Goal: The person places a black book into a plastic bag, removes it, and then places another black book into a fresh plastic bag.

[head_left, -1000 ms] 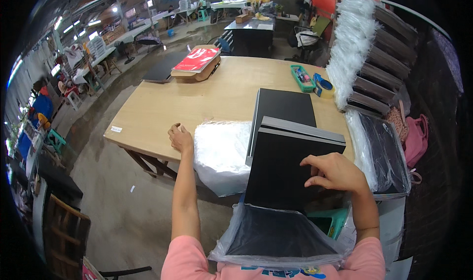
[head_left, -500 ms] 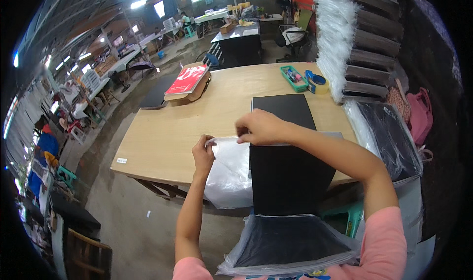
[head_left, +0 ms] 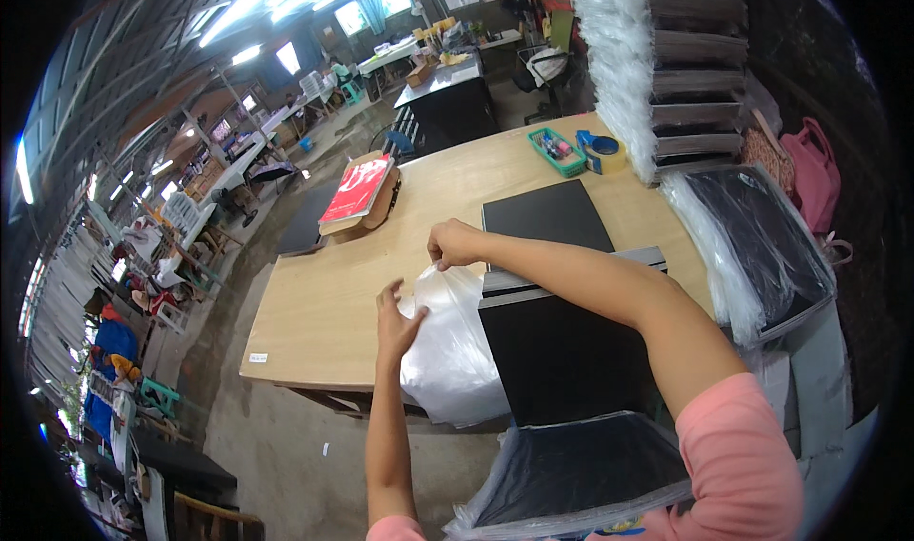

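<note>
A clear plastic bag (head_left: 455,355) hangs partly over the table's front edge. My right hand (head_left: 457,243) pinches its top edge and holds it raised. Beside the bag's left edge is my left hand (head_left: 394,324), its thumb and fingers apart; whether it touches the plastic I cannot tell. To the right of the bag lies a flat black board (head_left: 566,350), jutting past the table edge towards me, with grey strips (head_left: 509,282) along its far end. Another black board (head_left: 552,215) lies farther back, partly behind my right forearm. Across my lap rests a plastic-wrapped black board (head_left: 581,470).
On the wooden table (head_left: 314,322) are a red-covered book (head_left: 356,193), a green basket (head_left: 558,152) of small items and tape rolls (head_left: 605,152). A tall stack of plastic-wrapped black boards (head_left: 700,74) stands at the right, near a pink bag (head_left: 812,174).
My right hand has lifted the plastic bag's edge up and to the left, drawing it into a peak. My left hand has let go of the corner and spread its fingers.
</note>
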Demonstrator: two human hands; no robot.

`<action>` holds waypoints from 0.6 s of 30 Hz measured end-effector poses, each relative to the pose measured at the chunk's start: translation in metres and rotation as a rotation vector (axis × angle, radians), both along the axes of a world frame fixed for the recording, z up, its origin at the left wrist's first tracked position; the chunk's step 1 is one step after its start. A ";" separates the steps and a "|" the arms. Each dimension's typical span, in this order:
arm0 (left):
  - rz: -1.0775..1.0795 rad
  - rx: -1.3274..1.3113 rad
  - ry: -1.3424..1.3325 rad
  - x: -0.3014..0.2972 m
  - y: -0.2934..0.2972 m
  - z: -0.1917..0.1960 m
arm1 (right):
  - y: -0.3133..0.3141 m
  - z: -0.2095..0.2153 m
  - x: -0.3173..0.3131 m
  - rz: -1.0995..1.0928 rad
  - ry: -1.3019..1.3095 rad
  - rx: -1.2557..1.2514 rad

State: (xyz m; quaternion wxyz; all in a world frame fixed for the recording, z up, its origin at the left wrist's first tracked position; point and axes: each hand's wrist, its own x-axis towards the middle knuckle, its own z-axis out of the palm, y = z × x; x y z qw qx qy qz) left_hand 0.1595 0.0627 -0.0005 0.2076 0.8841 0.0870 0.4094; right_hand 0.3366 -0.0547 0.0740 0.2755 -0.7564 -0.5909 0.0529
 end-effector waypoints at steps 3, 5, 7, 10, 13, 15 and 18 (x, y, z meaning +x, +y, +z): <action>-0.190 -0.272 -0.056 0.022 -0.041 0.033 | -0.008 -0.011 0.004 -0.060 0.020 0.050; -0.209 -0.574 -0.065 0.023 -0.022 0.034 | 0.000 0.002 -0.015 -0.133 0.064 0.036; -0.197 -0.585 -0.049 0.019 -0.011 0.034 | -0.004 0.003 -0.017 -0.150 0.047 0.097; -0.179 -0.568 -0.033 0.020 -0.013 0.034 | -0.008 0.001 -0.016 -0.173 0.007 0.163; -0.099 -0.442 0.064 0.013 -0.003 0.033 | -0.005 0.001 -0.019 -0.168 -0.034 0.180; -0.069 -0.339 0.216 0.008 0.005 0.033 | -0.001 -0.002 -0.016 -0.100 -0.057 0.208; -0.718 -1.582 0.087 0.039 -0.023 0.022 | 0.000 -0.011 -0.003 0.049 -0.107 0.181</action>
